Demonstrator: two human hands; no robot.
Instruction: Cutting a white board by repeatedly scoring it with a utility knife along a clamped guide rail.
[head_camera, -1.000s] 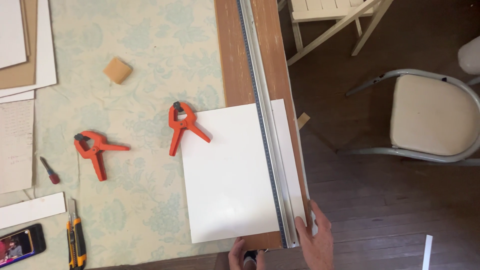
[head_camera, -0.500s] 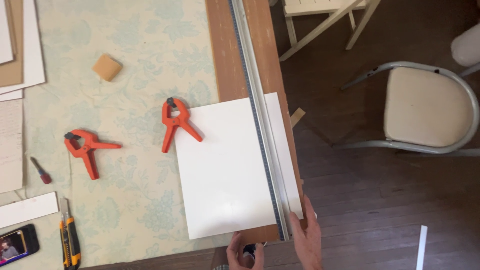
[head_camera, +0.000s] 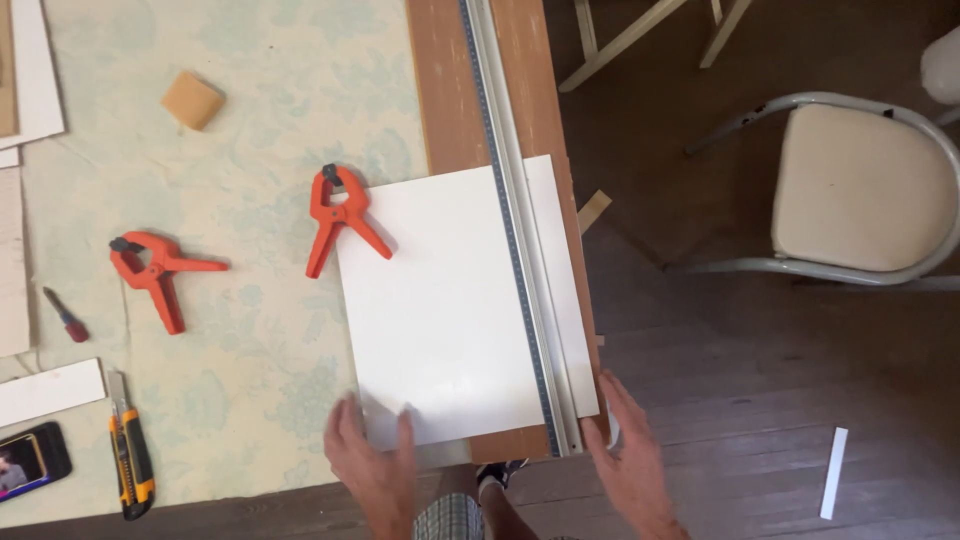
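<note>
A white board sheet (head_camera: 440, 310) lies on a brown wooden plank (head_camera: 445, 90) at the table's right edge, with a long metal straightedge (head_camera: 520, 250) across its right part. My left hand (head_camera: 375, 465) rests flat, fingers spread, on the sheet's near-left corner. At the near-right corner of the sheet and the ruler's end, my right hand (head_camera: 630, 450) is open with its fingertips touching the edge. Neither hand holds anything.
Two orange spring clamps (head_camera: 340, 215) (head_camera: 155, 275) lie on the pale patterned tablecloth. A yellow utility knife (head_camera: 130, 455), a phone (head_camera: 30, 465), a small red tool (head_camera: 65, 315) and a tan block (head_camera: 192, 98) sit left. A padded metal chair (head_camera: 860, 190) stands right.
My left hand has come up from below the table edge and now lies flat on the sheet's corner. The right hand stays at the ruler's end. The view shifted slightly.
</note>
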